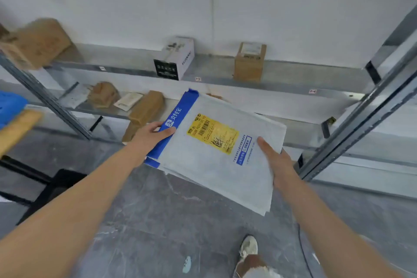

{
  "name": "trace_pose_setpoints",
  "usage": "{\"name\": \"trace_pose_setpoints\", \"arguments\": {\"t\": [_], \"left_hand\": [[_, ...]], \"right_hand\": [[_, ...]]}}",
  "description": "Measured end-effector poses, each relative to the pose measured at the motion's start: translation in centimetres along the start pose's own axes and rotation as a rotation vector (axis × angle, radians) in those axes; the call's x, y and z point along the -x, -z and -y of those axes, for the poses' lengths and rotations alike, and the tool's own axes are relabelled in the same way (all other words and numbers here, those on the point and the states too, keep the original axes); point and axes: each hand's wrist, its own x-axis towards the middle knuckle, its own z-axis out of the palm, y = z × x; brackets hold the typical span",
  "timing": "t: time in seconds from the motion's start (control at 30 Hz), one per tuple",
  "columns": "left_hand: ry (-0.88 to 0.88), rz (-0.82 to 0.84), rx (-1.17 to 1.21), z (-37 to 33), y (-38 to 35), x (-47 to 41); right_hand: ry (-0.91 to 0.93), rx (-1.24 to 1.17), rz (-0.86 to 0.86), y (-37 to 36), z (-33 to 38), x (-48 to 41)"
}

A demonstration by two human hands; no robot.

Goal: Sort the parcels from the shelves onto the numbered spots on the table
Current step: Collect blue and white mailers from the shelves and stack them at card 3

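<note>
Mailers (pixel 216 165), perhaps two, before shelf (pixel 282 88) boxes (pixel 174 58)

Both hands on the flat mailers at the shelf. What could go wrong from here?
1. The stack of mailers looks like several loose layers, pinched only at two edges by the left hand and right hand. It tilts, so a lower one could slip out.
2. Only the top yellow label shows. Lower labels are hidden, so mis-sorting is possible.
3. The rack upright is near the right hand and may catch a corner on turning.
</note>
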Motion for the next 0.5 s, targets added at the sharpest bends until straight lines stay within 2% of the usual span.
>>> {"name": "trace_pose_setpoints", "arguments": {"t": [0.07,0.23,0.3,0.4,0.5], "left_hand": [[-0.048,0.025,0.114,-2.9,3.2,2.2],[-0.222,-0.031,0.646,-7.5,7.1,5.7],[-0.298,-0.01,0.698,-9.0,6.5,6.4],[-0.337,0.078,0.639,-11.3,4.3,7.5],[-0.355,0.029,0.63,-13.0,3.9,7.6]], "right_hand": [[0.019,-0.073,0.012,-2.8,1.4,1.8],[0.167,-0.257,0.101,-9.7,5.0,4.7],[0.182,-0.345,0.142,-12.7,6.6,5.4],[0.17,-0.418,0.245,-16.8,8.0,6.3],[0.194,-0.275,0.447,-17.9,9.2,6.3]]}}
